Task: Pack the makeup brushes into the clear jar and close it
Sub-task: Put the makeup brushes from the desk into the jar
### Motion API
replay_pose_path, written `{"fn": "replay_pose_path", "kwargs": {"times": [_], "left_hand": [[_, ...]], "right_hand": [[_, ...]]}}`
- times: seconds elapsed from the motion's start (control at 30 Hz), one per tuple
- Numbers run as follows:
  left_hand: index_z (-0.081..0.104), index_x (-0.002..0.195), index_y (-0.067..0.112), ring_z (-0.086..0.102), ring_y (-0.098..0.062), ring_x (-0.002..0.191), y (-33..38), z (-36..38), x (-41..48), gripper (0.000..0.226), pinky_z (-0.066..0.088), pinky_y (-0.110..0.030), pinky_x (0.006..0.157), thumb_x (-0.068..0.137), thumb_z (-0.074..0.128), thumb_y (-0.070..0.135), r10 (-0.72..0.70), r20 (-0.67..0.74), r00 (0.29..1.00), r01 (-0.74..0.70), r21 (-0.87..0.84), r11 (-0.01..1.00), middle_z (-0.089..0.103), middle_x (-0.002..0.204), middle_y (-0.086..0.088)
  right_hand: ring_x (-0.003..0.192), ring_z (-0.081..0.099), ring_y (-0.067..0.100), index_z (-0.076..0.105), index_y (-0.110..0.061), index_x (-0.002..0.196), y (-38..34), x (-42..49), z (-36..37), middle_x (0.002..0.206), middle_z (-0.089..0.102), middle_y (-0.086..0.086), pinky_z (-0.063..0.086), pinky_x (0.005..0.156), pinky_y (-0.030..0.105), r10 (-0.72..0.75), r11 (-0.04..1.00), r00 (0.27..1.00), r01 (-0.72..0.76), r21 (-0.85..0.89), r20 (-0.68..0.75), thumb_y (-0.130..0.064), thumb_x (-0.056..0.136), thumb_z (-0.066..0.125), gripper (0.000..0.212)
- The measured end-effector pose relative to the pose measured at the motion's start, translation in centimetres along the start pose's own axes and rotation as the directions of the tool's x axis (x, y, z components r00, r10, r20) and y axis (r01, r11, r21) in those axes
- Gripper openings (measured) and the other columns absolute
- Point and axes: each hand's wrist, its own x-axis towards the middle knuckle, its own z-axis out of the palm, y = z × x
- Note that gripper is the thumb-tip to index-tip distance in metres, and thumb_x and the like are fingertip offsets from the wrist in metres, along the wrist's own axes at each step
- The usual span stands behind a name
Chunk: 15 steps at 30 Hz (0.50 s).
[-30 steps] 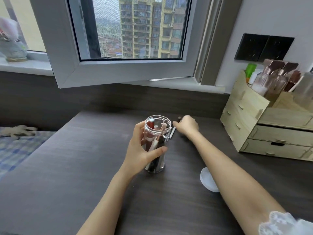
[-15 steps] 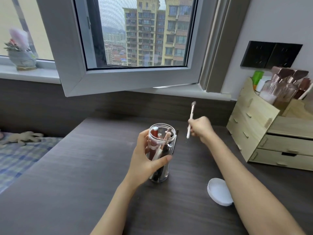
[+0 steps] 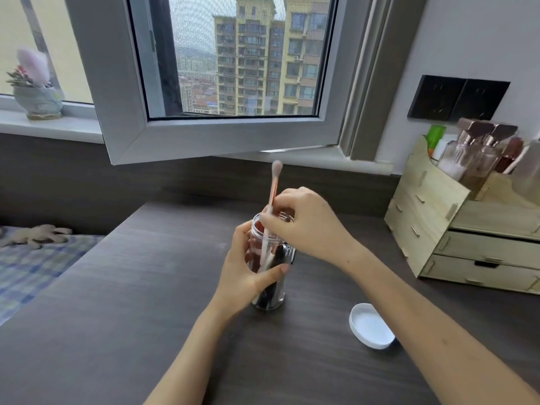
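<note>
A clear jar (image 3: 270, 296) stands upright on the dark wooden table (image 3: 131, 302), with several makeup brushes inside. My left hand (image 3: 248, 270) is wrapped around the jar's left side. Just above the open mouth, my right hand (image 3: 304, 223) pinches a thin white and pink brush (image 3: 274, 182). That brush is nearly upright, bristles up, and its handle end reaches down into the jar. The jar's white lid (image 3: 370, 325) lies on the table to the right, apart from the jar.
A wooden drawer organiser (image 3: 455, 226) with bottles stands at the right edge of the table. An open window sash (image 3: 204, 135) juts out over the table's far side. A bed with a checked cover (image 3: 32, 267) lies to the left.
My right hand has carried the thin brush from behind the jar to over its mouth, and the handle has gone into the jar. My left hand has kept its hold.
</note>
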Motion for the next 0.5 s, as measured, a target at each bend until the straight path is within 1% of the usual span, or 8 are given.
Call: {"fn": "replay_pose_path", "kwargs": {"times": [0.07,0.13,0.2,0.27,0.3,0.37,0.4,0.5], "left_hand": [[0.044,0.125,0.035,0.063,-0.003,0.107,0.1,0.0,0.0,0.074,0.047,-0.012,0.085,0.062,0.082,0.029,0.008,0.001,1.000,-0.008,0.012,1.000,0.065,0.114,0.020],[0.045,0.122,0.042,0.064,-0.001,0.104,0.0,-0.1,0.0,0.072,0.047,-0.010,0.083,0.061,0.082,0.029,0.010,-0.006,1.000,-0.009,0.028,1.000,0.065,0.112,0.024],[0.045,0.116,0.048,0.064,0.001,0.102,-0.1,-0.1,0.0,0.070,0.045,-0.008,0.082,0.059,0.082,0.031,0.006,-0.018,1.000,-0.005,0.039,0.999,0.065,0.110,0.026],[0.045,0.115,0.049,0.063,0.003,0.102,-0.2,-0.1,0.0,0.070,0.043,-0.005,0.082,0.059,0.083,0.030,0.006,-0.021,1.000,-0.005,0.049,0.999,0.064,0.110,0.028],[0.045,0.115,0.048,0.063,0.004,0.101,-0.3,-0.1,0.0,0.071,0.042,-0.004,0.082,0.059,0.084,0.027,0.008,-0.021,1.000,-0.007,0.054,0.999,0.064,0.110,0.029],[0.045,0.116,0.044,0.062,0.006,0.101,-0.4,-0.1,0.0,0.072,0.042,-0.003,0.082,0.061,0.084,0.019,0.010,-0.017,1.000,-0.009,0.060,0.998,0.064,0.110,0.030],[0.044,0.117,0.043,0.062,0.006,0.102,-0.5,-0.1,0.0,0.073,0.042,-0.003,0.082,0.061,0.084,0.017,0.012,-0.015,1.000,-0.011,0.061,0.998,0.063,0.111,0.031],[0.044,0.118,0.040,0.062,0.006,0.102,-0.5,-0.1,0.0,0.073,0.042,-0.003,0.082,0.061,0.084,0.016,0.013,-0.010,1.000,-0.012,0.063,0.998,0.063,0.111,0.032]], "right_hand": [[0.077,0.046,0.015,0.059,-0.019,0.058,0.3,-0.2,0.3,0.070,0.053,-0.006,0.036,0.068,0.024,-0.003,1.000,0.995,0.002,0.004,0.097,-0.029,0.085,0.063,0.029],[0.084,0.053,0.015,0.063,-0.032,0.061,0.6,-0.2,-0.2,0.081,0.062,-0.003,0.044,0.076,0.026,0.026,0.973,0.984,-0.065,0.221,0.174,-0.029,0.084,0.064,0.024],[0.084,0.062,0.004,0.072,-0.034,0.072,1.4,0.1,-1.0,0.088,0.070,-0.006,0.049,0.076,0.020,0.032,0.850,0.976,-0.140,0.508,0.216,-0.032,0.086,0.063,0.017],[0.072,0.060,-0.007,0.075,-0.028,0.076,3.1,0.9,-1.2,0.077,0.072,-0.011,0.045,0.065,0.009,0.124,0.752,0.984,-0.176,0.636,0.127,-0.037,0.089,0.057,0.024],[0.065,0.058,-0.007,0.074,-0.025,0.073,4.2,1.4,-0.9,0.070,0.070,-0.010,0.043,0.059,0.009,0.228,0.733,0.972,-0.209,0.647,0.055,-0.037,0.091,0.055,0.030],[0.058,0.056,0.001,0.069,-0.018,0.066,6.7,2.4,0.5,0.063,0.065,-0.003,0.042,0.055,0.016,0.442,0.755,0.895,-0.335,0.563,-0.061,-0.034,0.092,0.055,0.033],[0.061,0.059,0.009,0.067,-0.014,0.065,7.9,2.9,1.6,0.064,0.064,0.001,0.043,0.058,0.022,0.512,0.784,0.855,-0.425,0.452,-0.084,-0.033,0.090,0.056,0.034],[0.091,0.066,0.030,0.067,-0.010,0.073,10.6,3.6,5.2,0.084,0.068,0.014,0.044,0.072,0.030,0.641,0.767,0.768,-0.639,-0.060,0.008,-0.042,0.086,0.057,0.037]]}}
